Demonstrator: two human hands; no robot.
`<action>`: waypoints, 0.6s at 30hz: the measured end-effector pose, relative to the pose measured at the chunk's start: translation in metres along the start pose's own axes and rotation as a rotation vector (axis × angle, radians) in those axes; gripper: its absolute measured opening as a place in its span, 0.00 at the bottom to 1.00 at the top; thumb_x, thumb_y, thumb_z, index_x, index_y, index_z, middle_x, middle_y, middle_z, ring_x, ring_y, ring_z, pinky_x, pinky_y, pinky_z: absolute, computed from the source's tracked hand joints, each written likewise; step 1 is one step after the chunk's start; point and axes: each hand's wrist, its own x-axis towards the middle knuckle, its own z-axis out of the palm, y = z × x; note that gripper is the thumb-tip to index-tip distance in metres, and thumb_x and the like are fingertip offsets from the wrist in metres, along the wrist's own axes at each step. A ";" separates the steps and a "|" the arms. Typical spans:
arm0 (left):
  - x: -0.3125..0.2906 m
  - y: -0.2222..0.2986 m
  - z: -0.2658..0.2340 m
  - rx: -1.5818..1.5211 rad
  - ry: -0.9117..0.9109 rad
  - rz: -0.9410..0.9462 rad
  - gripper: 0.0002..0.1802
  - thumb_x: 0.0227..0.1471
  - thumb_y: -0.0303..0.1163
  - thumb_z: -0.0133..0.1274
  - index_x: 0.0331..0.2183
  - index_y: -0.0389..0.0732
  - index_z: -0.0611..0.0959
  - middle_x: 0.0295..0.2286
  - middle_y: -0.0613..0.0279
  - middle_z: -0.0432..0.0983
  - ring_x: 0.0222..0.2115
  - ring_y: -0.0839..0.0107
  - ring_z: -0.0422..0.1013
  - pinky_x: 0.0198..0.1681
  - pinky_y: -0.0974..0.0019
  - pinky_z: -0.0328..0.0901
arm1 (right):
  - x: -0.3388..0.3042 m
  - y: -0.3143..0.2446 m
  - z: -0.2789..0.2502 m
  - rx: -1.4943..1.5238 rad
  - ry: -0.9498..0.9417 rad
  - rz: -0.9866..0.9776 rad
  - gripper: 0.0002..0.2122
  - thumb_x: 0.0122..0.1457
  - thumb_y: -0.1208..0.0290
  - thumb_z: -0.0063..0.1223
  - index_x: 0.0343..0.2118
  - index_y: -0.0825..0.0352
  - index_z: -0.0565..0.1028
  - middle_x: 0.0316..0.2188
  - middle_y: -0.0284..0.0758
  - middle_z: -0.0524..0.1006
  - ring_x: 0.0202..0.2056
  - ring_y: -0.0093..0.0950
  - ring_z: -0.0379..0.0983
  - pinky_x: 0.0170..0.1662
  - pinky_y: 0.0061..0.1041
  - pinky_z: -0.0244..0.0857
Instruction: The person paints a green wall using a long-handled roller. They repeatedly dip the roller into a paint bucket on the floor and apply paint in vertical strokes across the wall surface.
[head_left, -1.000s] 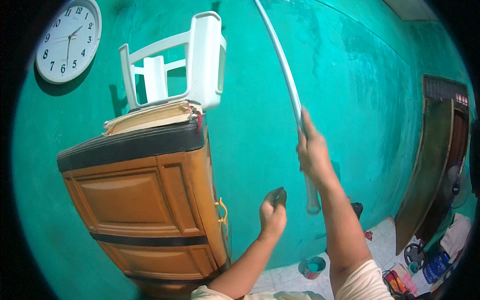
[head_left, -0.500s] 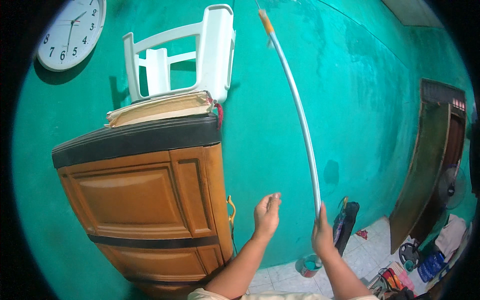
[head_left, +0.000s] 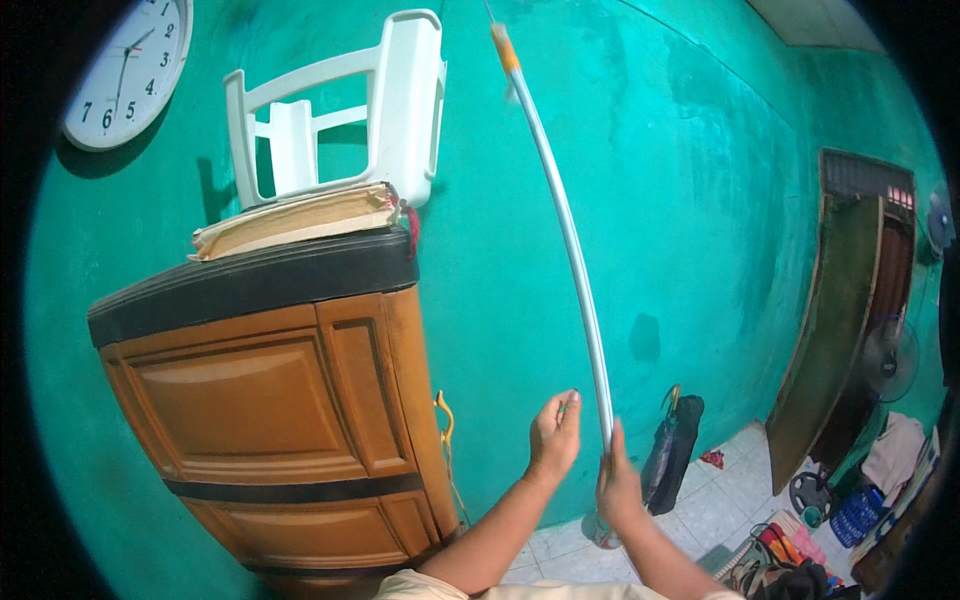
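My right hand (head_left: 618, 488) is wrapped around the lower part of a long white pole (head_left: 566, 215). The pole leans up and to the left along the teal wall and has an orange upper end. A thin rod runs from that end out of the top of the view. Just left of the pole, my left hand (head_left: 556, 432) is raised with its fingers curled in and its thumb up. It is apart from the pole, and nothing shows in it. A can (head_left: 605, 532) on the floor is partly hidden behind my right wrist.
At left stands a brown cabinet (head_left: 255, 385) topped by a thick book (head_left: 295, 222) and a white plastic stool (head_left: 385, 120). A clock (head_left: 125, 70) hangs above. Umbrellas (head_left: 672, 450) lean on the wall; a door (head_left: 825, 340), a fan (head_left: 890, 360) and a blue basket (head_left: 858, 515) are at right.
The view has shifted, so the cabinet, stool and pole sit further left. My left hand has come closer to the pole, and my right hand still grips it.
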 end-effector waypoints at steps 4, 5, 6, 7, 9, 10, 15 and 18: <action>0.007 0.002 -0.015 -0.030 0.033 0.026 0.23 0.63 0.46 0.47 0.47 0.34 0.78 0.40 0.60 0.76 0.37 0.72 0.71 0.41 0.68 0.65 | 0.124 -0.068 -0.019 -0.081 0.076 -0.160 0.32 0.63 0.77 0.45 0.68 0.63 0.47 0.25 0.56 0.75 0.27 0.54 0.74 0.30 0.48 0.65; 0.009 0.002 -0.020 -0.035 0.048 0.057 0.23 0.64 0.45 0.46 0.48 0.34 0.77 0.42 0.58 0.76 0.39 0.70 0.72 0.42 0.66 0.65 | 0.149 -0.088 -0.025 -0.137 0.082 -0.165 0.32 0.64 0.75 0.45 0.68 0.63 0.47 0.24 0.56 0.75 0.27 0.54 0.74 0.30 0.49 0.65; 0.010 0.004 -0.020 -0.040 0.051 0.068 0.23 0.64 0.44 0.46 0.48 0.33 0.76 0.44 0.57 0.75 0.40 0.68 0.72 0.43 0.65 0.65 | 0.170 -0.104 -0.034 -0.148 0.096 -0.169 0.31 0.64 0.74 0.45 0.68 0.63 0.47 0.24 0.56 0.75 0.26 0.54 0.74 0.30 0.49 0.64; 0.012 0.008 -0.019 -0.048 0.052 0.078 0.23 0.64 0.44 0.45 0.49 0.33 0.75 0.46 0.56 0.74 0.42 0.67 0.73 0.45 0.64 0.65 | 0.185 -0.117 -0.043 -0.163 0.110 -0.172 0.31 0.65 0.73 0.44 0.68 0.63 0.47 0.24 0.56 0.75 0.26 0.55 0.73 0.30 0.50 0.64; 0.015 0.016 -0.020 -0.082 0.051 0.079 0.24 0.65 0.44 0.45 0.50 0.33 0.74 0.48 0.54 0.73 0.44 0.64 0.73 0.46 0.63 0.65 | 0.202 -0.135 -0.052 -0.180 0.118 -0.167 0.30 0.65 0.73 0.43 0.68 0.63 0.46 0.24 0.56 0.75 0.26 0.55 0.73 0.30 0.50 0.63; 0.015 0.022 -0.022 -0.109 0.050 0.073 0.24 0.65 0.44 0.45 0.50 0.33 0.74 0.49 0.54 0.73 0.44 0.64 0.73 0.46 0.63 0.66 | 0.205 -0.139 -0.053 -0.186 0.119 -0.167 0.30 0.65 0.72 0.43 0.68 0.63 0.46 0.24 0.56 0.75 0.26 0.55 0.73 0.30 0.50 0.63; 0.012 0.040 -0.041 -0.141 0.097 0.022 0.26 0.65 0.46 0.45 0.50 0.31 0.74 0.50 0.50 0.72 0.46 0.59 0.72 0.49 0.60 0.66 | 0.140 -0.104 -0.044 -0.139 0.076 -0.212 0.32 0.63 0.76 0.45 0.68 0.63 0.45 0.26 0.56 0.74 0.28 0.53 0.74 0.31 0.48 0.64; 0.014 0.032 -0.048 -0.113 0.100 -0.012 0.28 0.64 0.47 0.44 0.51 0.29 0.73 0.50 0.48 0.72 0.46 0.57 0.72 0.50 0.59 0.66 | 0.067 -0.058 -0.038 -0.210 0.025 -0.121 0.34 0.61 0.80 0.46 0.68 0.65 0.46 0.26 0.53 0.74 0.28 0.52 0.73 0.31 0.45 0.65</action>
